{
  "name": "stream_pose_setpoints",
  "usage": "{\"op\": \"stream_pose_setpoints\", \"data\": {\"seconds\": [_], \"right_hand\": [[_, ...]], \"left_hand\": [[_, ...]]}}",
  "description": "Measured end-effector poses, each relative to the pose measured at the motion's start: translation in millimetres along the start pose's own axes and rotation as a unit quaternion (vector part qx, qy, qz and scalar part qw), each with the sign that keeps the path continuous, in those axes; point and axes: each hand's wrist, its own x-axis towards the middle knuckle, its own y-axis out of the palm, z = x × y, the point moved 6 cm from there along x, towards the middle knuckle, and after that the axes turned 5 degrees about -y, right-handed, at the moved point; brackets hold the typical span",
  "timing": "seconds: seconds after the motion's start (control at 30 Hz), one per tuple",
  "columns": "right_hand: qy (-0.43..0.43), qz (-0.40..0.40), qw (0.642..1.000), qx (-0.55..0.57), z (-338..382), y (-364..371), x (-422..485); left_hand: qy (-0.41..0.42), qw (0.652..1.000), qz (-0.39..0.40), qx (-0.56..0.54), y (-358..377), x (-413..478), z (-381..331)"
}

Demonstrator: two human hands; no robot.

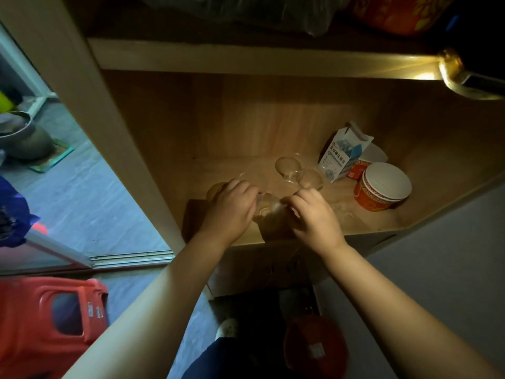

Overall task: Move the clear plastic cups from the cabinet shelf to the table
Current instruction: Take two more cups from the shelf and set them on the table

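- Clear plastic cups: thin, glossy, round-rimmed, nearly invisible against the wood; several lie tipped on the cabinet shelf, near its middle.
- One more clear cup sits between both hands at the shelf's front edge; its wall shows only as faint highlights.
- Left hand: fingers curled, tips at the cup's left rim; the grip looks like a pinch, though blur hides the contact.
- Right hand: fingers bent, tips touching the cup's right side.
- Shelf: matte light wood grain, dimly lit, boxed in by pale side panels.
- At 3 o'clock from the cups: a blue-and-white carton, tilted, and a red paper bowl with a white lid.
- Room: grey floor at 9 o'clock; red plastic stool at 7 o'clock.
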Motion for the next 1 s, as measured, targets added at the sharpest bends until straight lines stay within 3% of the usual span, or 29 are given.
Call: {"op": "stream_pose_setpoints", "data": {"seconds": [0.2, 0.43, 0.83, 1.0], "right_hand": [[-0.055, -0.092, 0.994, 0.036, 31, -31, -22], [-0.090, -0.154, 0.983, 0.047, 72, -39, -38], [-0.171, -0.152, 0.971, 0.070, 181, -27, -25], [-0.226, -0.172, 0.948, 0.147, 254, -21, -22]], "left_hand": [[0.026, 0.997, -0.066, 0.027, -48, -34, -25], [0.033, 0.992, -0.089, 0.077, -87, -80, -37], [-0.081, 0.980, -0.156, 0.095, -165, -164, -6], [-0.119, 0.969, -0.181, 0.116, -208, -222, 23]]}}
